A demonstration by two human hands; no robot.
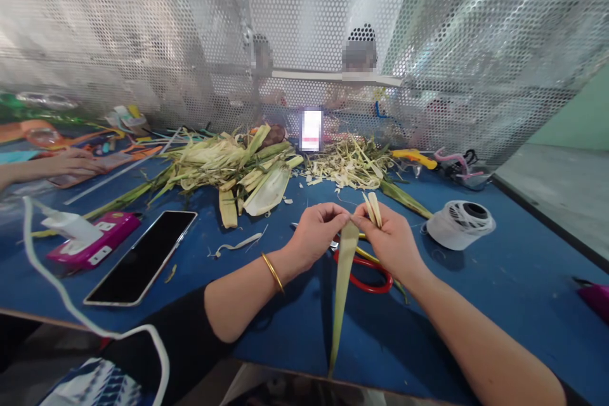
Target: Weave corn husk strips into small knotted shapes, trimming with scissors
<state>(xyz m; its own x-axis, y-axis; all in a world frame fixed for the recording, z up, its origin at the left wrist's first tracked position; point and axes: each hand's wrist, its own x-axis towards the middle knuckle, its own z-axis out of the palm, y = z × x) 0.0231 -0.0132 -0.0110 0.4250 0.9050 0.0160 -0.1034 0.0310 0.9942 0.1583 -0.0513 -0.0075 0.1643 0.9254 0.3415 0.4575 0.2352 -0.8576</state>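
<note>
Over the blue table point(285, 304), my left hand point(316, 233) pinches the upper end of a long pale-green husk strip point(345, 269). That strip hangs down between my wrists and tapers to a point near the table's front edge. My right hand point(387, 238) meets the left at the same end, fingertips closed, with short folded husk pieces point(373, 208) standing up between its fingers. Below my hands lie red-handled scissors point(373, 290), partly hidden by the right hand and the strip. A white spool of thread point(459, 223) stands right of my right hand.
Husk leaves point(214, 162) and thin shreds point(349, 162) are heaped at the back against a perforated metal screen point(304, 6). At left are a dark phone point(143, 257), a purple power strip point(95, 241) with a white cable point(45, 276), and another person's hand point(78, 163).
</note>
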